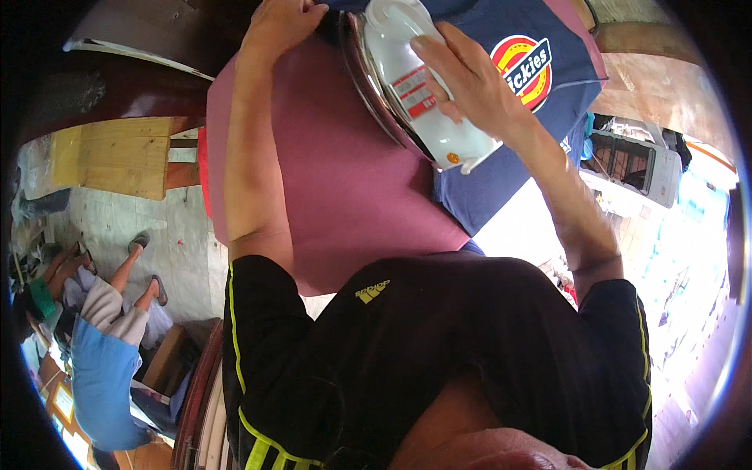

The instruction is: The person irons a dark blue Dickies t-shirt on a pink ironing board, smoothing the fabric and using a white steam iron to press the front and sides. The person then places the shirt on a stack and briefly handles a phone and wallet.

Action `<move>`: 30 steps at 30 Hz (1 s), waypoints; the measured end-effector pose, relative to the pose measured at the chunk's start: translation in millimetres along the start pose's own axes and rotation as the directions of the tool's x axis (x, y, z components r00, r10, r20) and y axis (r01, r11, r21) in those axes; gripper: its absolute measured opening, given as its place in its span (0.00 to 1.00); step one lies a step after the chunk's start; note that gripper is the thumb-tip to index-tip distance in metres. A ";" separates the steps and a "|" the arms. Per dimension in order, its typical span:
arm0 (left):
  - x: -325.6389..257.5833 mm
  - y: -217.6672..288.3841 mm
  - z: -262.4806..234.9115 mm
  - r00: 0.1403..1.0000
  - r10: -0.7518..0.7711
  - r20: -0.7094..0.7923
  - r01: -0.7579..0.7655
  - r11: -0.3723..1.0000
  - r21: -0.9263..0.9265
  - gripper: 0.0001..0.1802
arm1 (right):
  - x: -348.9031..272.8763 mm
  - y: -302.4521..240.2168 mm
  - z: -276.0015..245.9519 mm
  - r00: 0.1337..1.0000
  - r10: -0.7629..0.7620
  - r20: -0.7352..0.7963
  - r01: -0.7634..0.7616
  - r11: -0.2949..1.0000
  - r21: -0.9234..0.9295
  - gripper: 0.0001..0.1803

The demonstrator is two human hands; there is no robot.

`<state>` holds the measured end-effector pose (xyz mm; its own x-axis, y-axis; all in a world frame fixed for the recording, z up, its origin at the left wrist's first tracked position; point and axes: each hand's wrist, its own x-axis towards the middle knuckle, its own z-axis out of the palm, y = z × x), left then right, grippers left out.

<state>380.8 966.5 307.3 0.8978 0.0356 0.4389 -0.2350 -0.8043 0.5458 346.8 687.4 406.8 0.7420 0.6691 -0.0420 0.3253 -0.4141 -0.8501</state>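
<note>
My right hand [467,81] grips a white clothes iron [398,45] with a shiny metal sole. The iron is tilted on its edge over a navy T-shirt [489,192] that has a round red and yellow badge. The shirt lies on a maroon padded board [345,172]. At the top of the view, my left hand [280,23] curls its fingers over the dark edge of the shirt, just left of the iron's sole. My black short-sleeved top with yellow piping fills the lower middle.
At the lower left a person [106,368] in a blue top and sandals sits on the tiled floor. A pale wooden bench [117,157] stands at the left. A white slatted crate [638,164] is at the right, in bright light.
</note>
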 end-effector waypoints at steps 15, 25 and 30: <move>-12.1 1.8 -38.8 0.860 -0.429 0.275 0.506 0.785 -0.357 0.10 | 39.9 52.0 -7.2 0.723 -0.629 0.286 0.584 0.336 -0.739 0.29; -6.5 1.1 -27.9 0.910 -0.377 0.170 0.413 0.857 -0.310 0.09 | 60.7 45.1 -6.4 0.580 -0.688 0.437 0.535 -0.082 -0.841 0.34; -3.4 -4.6 8.8 0.963 0.097 -0.251 -0.061 0.987 0.148 0.12 | 21.1 44.8 -20.0 0.681 -0.663 0.309 0.521 0.142 -0.842 0.28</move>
<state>382.1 964.8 297.0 0.7483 0.1052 0.6550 -0.2314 -0.8839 0.4064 388.8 670.7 378.3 0.1084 0.9215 0.3730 0.9261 -0.2299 0.2990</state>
